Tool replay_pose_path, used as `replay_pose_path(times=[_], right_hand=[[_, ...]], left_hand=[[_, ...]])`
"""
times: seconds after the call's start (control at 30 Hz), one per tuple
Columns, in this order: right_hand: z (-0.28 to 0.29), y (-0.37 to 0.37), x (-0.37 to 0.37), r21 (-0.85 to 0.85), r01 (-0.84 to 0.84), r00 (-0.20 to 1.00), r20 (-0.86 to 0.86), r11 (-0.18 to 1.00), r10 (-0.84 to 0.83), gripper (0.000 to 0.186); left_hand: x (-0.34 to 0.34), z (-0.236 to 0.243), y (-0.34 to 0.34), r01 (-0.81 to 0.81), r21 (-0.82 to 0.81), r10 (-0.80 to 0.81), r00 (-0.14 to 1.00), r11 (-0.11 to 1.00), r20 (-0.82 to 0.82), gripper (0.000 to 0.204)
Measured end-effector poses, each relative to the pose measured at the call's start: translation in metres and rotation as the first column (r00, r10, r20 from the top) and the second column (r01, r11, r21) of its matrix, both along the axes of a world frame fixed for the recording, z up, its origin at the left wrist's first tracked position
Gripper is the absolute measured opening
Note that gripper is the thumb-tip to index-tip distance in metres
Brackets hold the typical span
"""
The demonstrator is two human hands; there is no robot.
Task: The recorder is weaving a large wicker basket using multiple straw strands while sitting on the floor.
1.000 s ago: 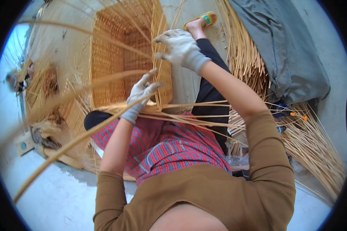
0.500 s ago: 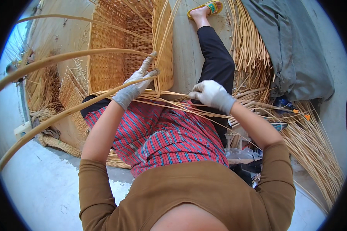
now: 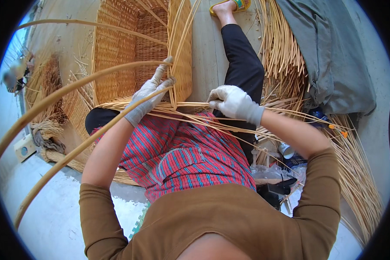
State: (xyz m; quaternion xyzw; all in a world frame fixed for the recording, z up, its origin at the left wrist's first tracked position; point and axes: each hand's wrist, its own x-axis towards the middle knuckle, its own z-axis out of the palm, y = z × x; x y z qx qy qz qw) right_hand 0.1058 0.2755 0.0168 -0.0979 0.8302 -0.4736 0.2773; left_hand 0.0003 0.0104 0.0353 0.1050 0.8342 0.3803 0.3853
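A woven rectangular basket lies before me, with long canes at its right rim. Two thick curved rods reach from the left to its near right corner. My left hand, in a pale glove, grips the canes at that corner, its fingertips round the upright strands. My right hand, also gloved, is closed on thin horizontal strands stretched rightward from the corner, above my red checked apron.
A long bundle of cane lies right of my outstretched leg, beside a grey cloth. More loose cane lies at the lower right. Dry fibre bundles and a pale box are on the left.
My right hand has come down from the basket's rim to the horizontal strands and closed on them. My left hand stays at the corner, its arm angled further left.
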Motion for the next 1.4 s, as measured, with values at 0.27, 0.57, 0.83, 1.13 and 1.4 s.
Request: replay_pose_path(times=[0.27,0.57,0.83,1.13,1.4], right_hand=[[0.041,-0.071,0.090,0.310,0.197,0.755,-0.653,0.930,0.058,0.009],[-0.004,-0.046,-0.112,0.123,0.249,0.593,-0.804,0.961,-0.051,0.040],[0.017,-0.020,-0.171,-0.597,0.024,0.919,-0.302,0.802,-0.253,0.051],[0.061,-0.076,-0.179,0.516,0.037,0.768,-0.562,0.856,0.305,0.080],[0.000,0.005,-0.238,-0.327,0.113,0.838,-0.476,0.938,-0.267,0.036]], left_hand=[[0.003,0.007,0.008,-0.020,-0.005,0.020,1.000,1.000,-0.003,0.064],[0.003,-0.016,-0.010,0.014,-0.008,-0.015,0.990,1.000,-0.142,0.062],[0.006,-0.003,-0.009,-0.183,0.329,0.140,0.979,0.926,0.150,0.058],[0.024,-0.021,0.007,-0.231,0.283,0.292,0.937,0.931,-0.194,0.060],[-0.016,-0.013,-0.009,0.014,0.249,0.006,0.997,0.969,-0.083,0.065]])
